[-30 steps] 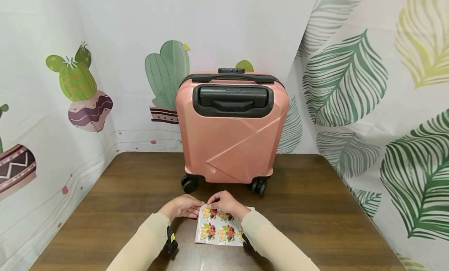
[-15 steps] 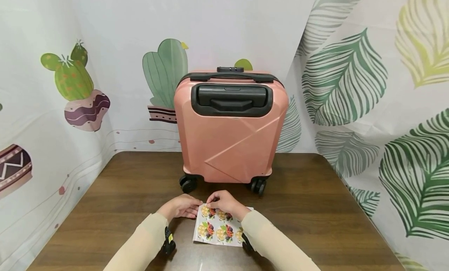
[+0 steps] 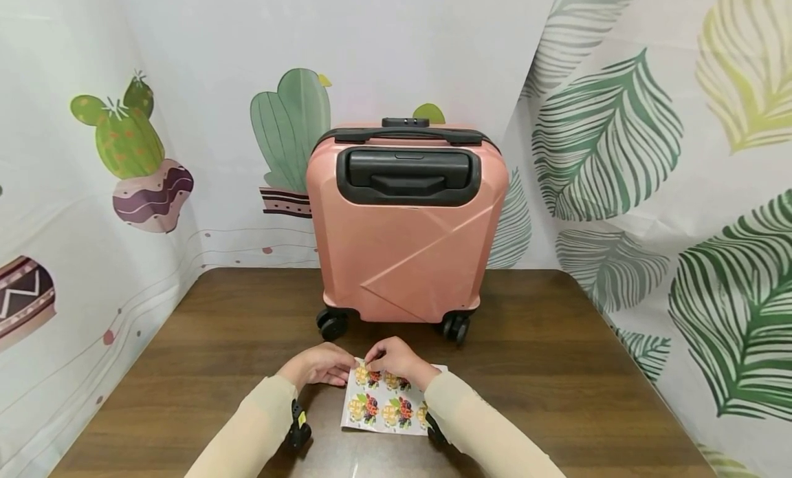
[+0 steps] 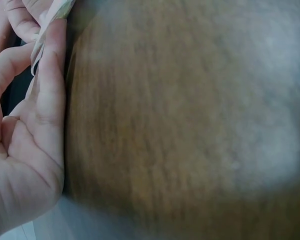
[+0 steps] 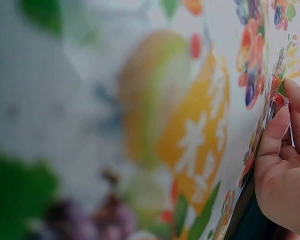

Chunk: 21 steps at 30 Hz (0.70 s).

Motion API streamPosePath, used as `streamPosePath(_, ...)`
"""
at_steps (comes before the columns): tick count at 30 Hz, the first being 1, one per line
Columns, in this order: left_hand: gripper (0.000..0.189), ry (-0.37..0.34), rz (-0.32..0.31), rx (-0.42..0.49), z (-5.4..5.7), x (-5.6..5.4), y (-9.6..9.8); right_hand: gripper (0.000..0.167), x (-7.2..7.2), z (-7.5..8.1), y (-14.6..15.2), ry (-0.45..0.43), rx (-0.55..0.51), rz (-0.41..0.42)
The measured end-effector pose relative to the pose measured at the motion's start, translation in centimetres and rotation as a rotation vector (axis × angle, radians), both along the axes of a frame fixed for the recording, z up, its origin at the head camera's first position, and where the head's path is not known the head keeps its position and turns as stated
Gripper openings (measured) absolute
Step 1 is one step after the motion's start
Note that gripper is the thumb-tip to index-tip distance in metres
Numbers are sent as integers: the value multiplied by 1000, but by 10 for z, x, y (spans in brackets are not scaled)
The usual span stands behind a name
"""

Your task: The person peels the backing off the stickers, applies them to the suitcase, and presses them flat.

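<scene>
A white sticker sheet (image 3: 377,423) printed with rows of colourful fruit pictures lies on the table in the head view, close to the suitcase. My left hand (image 3: 318,365) pinches its far left corner; the left wrist view shows thumb and fingers (image 4: 51,95) on the paper's edge. My right hand (image 3: 397,361) reaches across the sheet. In the right wrist view, its thumb and forefinger (image 5: 273,131) pinch a small edge of a fruit sticker (image 5: 281,92) at that corner. The right forearm covers part of the sheet's right side.
A pink hard-shell suitcase (image 3: 405,258) with black handles stands upright on its wheels just beyond the hands. It rests on a brown wooden table (image 3: 557,368). A cloth printed with cacti and leaves (image 3: 216,120) hangs behind the table.
The head view has shifted slightly. The right fingertips have moved very little at the sheet's corner; both hands keep their grip.
</scene>
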<state>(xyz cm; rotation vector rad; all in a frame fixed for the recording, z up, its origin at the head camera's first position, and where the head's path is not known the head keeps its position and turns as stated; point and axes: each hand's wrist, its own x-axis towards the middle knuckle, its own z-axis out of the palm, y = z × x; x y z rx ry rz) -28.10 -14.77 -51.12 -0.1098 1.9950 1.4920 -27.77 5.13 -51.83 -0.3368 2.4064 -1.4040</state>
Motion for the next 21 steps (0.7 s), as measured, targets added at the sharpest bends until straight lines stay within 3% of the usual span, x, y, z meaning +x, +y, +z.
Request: streamPosePath(21,11,-3,-14,11,1,-1,-1,6,0,4,0,25,62,-5)
